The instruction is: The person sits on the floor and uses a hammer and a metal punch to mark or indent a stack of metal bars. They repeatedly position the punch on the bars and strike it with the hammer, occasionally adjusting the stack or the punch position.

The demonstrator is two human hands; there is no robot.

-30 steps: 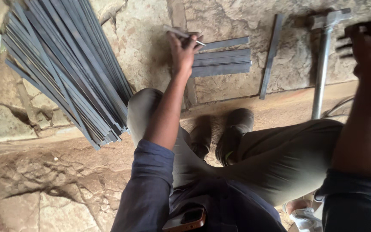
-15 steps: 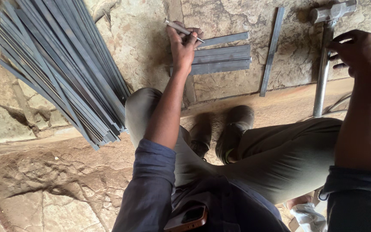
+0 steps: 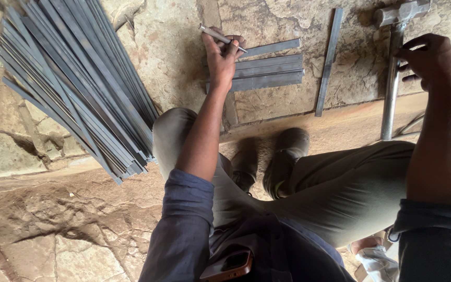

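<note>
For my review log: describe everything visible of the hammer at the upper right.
The hammer lies on the stone floor at the upper right. It has a blocky grey metal head at the top edge of the picture and a long, straight, pipe-like metal handle running down toward the person's knee. It looks dull and worn. The right hand is at the upper handle, fingers curled beside it; whether it grips cannot be told.

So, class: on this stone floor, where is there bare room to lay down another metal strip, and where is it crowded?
Bare stone lies between the big strip bundle and the left hand, and between the lone strip and the hammer. More lies below the bundle, lower left. It is crowded at the short stacked strips under the left hand, and around the right hand at the hammer.
</note>
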